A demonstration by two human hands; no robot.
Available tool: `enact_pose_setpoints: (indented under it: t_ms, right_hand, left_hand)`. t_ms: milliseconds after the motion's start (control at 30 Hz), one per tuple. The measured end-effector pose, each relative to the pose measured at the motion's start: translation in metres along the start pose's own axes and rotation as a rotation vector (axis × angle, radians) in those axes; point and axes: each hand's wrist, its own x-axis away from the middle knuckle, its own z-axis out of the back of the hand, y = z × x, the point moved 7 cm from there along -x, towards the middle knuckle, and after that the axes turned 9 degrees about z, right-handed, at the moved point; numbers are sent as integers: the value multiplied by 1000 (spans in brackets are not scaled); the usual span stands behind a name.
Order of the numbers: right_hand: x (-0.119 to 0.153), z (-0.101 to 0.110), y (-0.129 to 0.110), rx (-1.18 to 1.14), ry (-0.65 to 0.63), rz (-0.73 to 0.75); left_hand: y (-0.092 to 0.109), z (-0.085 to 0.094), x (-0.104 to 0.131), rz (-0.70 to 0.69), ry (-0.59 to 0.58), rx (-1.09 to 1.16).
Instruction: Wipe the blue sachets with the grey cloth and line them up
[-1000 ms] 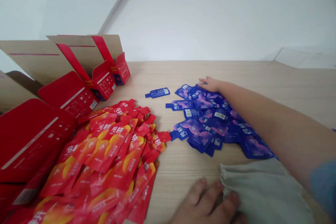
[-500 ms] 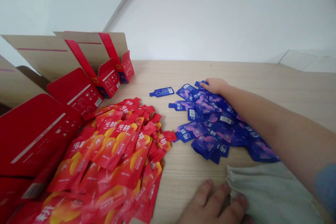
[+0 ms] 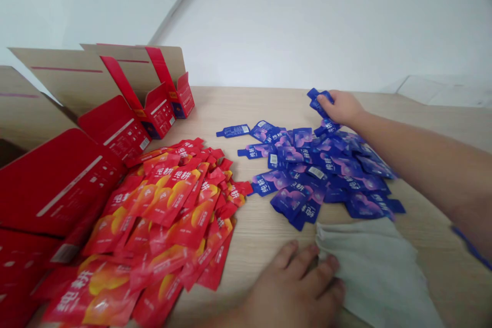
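Note:
My right hand (image 3: 342,106), at the far side of a blue pouch pile (image 3: 330,164), is closed on a few blue pouches (image 3: 320,102) pinched between thumb and fingers. Near the front edge, my left hand (image 3: 295,287) lies with its fingers spread and nothing held. Its fingertips touch or nearly touch the corner of a pale grey-green cloth (image 3: 376,266). To the left is a heap of red and orange pouches (image 3: 169,215), some overlapping. One blue pouch (image 3: 233,130) lies apart at the pile's far left.
Several open red boxes (image 3: 65,179) with raised tan flaps stand in a row along the left. A white wall (image 3: 307,20) rises behind the wooden table (image 3: 246,97). A pale object (image 3: 434,91) lies at the back right.
My right hand has lifted from the blue pile and moved away and to the right with pouches in it. The view has shifted slightly, and more of my left hand shows.

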Motion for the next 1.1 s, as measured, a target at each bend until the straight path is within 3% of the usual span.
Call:
enact_pose_setpoints:
  t_ms: [100, 233, 467, 633, 733, 833, 900, 967, 1033, 1100]
  right_hand:
    - [25, 21, 3, 21, 86, -58]
    - [61, 26, -16, 108, 79, 43]
    - [109, 20, -48, 73, 11, 212]
    - [145, 56, -71, -2, 200, 142]
    - [187, 74, -89, -281, 335, -89]
    - [238, 54, -127, -763, 181, -272]
    - [268, 39, -164, -859, 29, -209]
    - [291, 30, -189, -846, -47, -123]
    - [306, 27, -203, -837, -61, -23]
    - [317, 30, -207, -817, -66, 116]
  left_hand:
    - [-3, 7, -2, 49, -163, 138]
    - [-3, 17, -4, 147, -304, 335]
    - [-3, 24, -6, 204, -372, 420]
    - [-3, 24, -8, 214, -377, 472]
    - [-6, 28, -8, 258, -302, 590]
    - [-25, 36, -6, 494, -26, 861]
    - [-37, 32, -4, 656, 121, 1132]
    - [-39, 21, -8, 714, 108, 1374]
    - [-40, 13, -14, 742, 54, 1404]
    - [-47, 14, -15, 787, 77, 1338]
